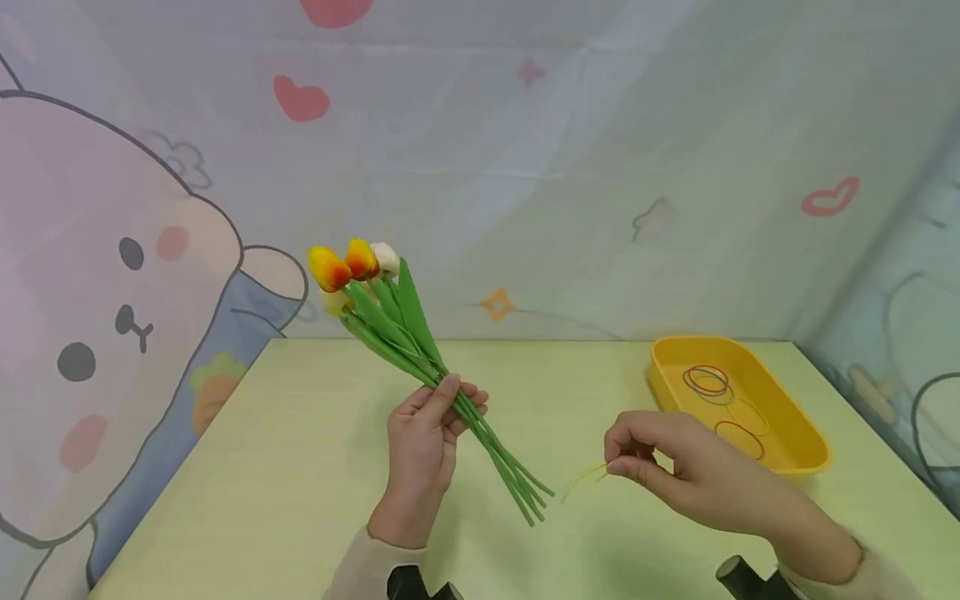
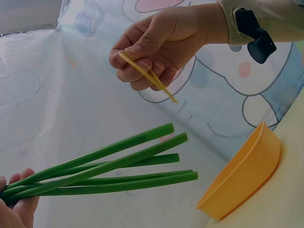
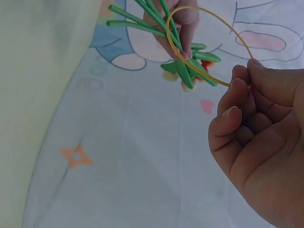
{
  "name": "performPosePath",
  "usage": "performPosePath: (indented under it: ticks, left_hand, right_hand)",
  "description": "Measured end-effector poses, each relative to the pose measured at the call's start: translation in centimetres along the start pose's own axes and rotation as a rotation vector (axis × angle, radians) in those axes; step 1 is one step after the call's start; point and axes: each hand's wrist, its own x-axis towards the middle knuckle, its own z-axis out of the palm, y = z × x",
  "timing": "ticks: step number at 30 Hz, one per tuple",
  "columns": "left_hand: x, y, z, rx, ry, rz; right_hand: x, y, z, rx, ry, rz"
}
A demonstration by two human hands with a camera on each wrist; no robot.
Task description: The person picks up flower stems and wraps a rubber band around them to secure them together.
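Observation:
My left hand [image 1: 423,450] grips a small bunch of artificial tulips [image 1: 405,333] around the stems, above the table. The blooms are yellow-orange, white and pale yellow, tilted to the upper left; the bare green stem ends [image 2: 142,161] point to the lower right. Between thumb and forefinger, my right hand [image 1: 693,471] pinches a yellow rubber band [image 3: 194,71]. In the right wrist view the band hangs as a loose loop. It is apart from the stems, a short way to the right of their ends.
A yellow tray [image 1: 806,446] stands at the table's back right, behind my right hand. Several rubber bands, among them a red one [image 1: 757,442], lie in it. The pale table [image 1: 300,492] ends at a printed cloth backdrop [image 1: 480,167].

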Motion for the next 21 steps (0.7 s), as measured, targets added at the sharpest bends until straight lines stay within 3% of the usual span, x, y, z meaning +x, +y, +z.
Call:
performPosePath:
  ticks: [13,21]
  left_hand:
    - [-0.2,-0.1,0.1,-0.017,0.078,0.016]
    - [-0.4,-0.1,0.2,-0.016,0.077,0.024]
  right_hand:
    - [1.2,-1.6,2.6,0.08,-0.101,-0.045]
    - [1.6,-1.9,3.7,0.103,-0.15,-0.007]
